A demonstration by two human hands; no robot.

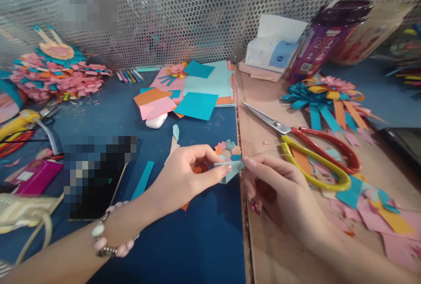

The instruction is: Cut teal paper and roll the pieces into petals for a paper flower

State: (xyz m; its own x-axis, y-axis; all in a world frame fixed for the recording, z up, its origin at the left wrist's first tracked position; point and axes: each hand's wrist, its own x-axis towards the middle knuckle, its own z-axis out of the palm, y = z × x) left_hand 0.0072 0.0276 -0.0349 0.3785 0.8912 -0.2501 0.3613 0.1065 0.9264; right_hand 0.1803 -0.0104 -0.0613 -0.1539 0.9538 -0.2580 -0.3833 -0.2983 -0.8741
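Observation:
Between my two hands is a small folded piece of pale blue-green paper. My left hand pinches its left side between thumb and forefinger. The fingertips of my right hand close on its right corner. Just behind it lies a ring of small paper pieces in pink, orange and teal, partly covered by the held paper. An orange paper piece shows under my left hand. Scissors with one red and one yellow handle lie beyond my right hand.
Coloured paper sheets lie at the back middle, partly over a white case. A phone and a teal strip lie left. Paper scraps, ribbon-like flowers and a purple cup stand right. Perforated metal forms the back.

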